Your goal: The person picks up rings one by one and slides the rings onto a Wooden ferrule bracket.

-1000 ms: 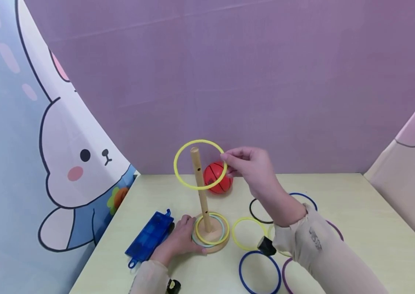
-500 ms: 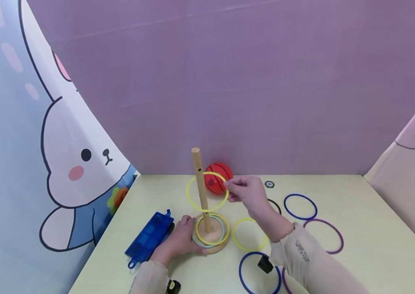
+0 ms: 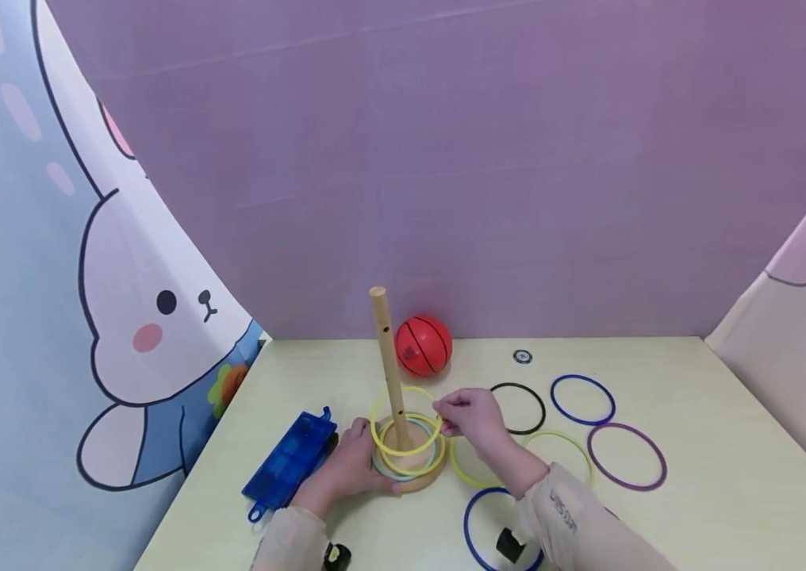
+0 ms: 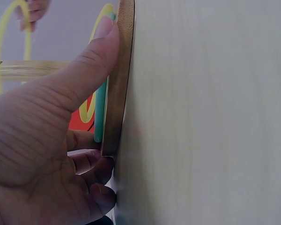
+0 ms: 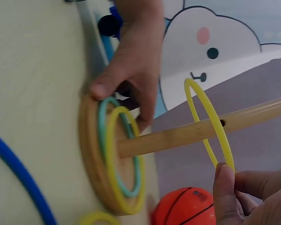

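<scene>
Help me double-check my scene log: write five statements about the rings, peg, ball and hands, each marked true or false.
1. The right hand pinches a yellow ring that encircles the wooden peg. True.
2. The left hand touches nothing. False: the left hand holds the edge of the round wooden base.
3. A teal ring and a second yellow ring surround the foot of the wooden peg. True.
4. The black ring is on the wooden peg. False: the black ring lies on the table.
5. The red toy basketball sits behind the wooden peg in the head view. True.
</scene>
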